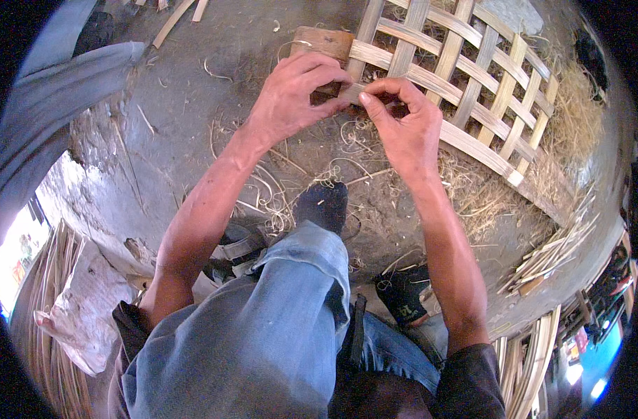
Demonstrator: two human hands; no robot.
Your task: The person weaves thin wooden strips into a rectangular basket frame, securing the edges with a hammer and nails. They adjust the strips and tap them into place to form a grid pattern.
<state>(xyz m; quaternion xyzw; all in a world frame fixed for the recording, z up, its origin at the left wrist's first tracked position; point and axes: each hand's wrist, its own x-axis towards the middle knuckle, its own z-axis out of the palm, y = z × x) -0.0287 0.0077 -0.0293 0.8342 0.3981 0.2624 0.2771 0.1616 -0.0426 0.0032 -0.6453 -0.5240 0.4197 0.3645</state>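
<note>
An open lattice of flat, pale bamboo strips [441,87] lies on the ground ahead of me, toward the right. At its near left corner, my left hand [287,94] pinches a short flat strip end [352,93] between thumb and fingers. My right hand [411,129] grips the same strip end from the other side, thumb against fingertips. The two hands almost meet there. Whether this end belongs to one of the woven strips cannot be made out, since my fingers cover part of it. Just beyond my left hand is a wooden block [326,42].
Thin curled shavings [270,188] litter the ground around my dark-covered foot [322,204]. A heap of fine fibres [577,115] lies beside the lattice. Loose slivers [553,244] are piled at right. Long strips [50,307] and a whitish sack [88,300] stand at left.
</note>
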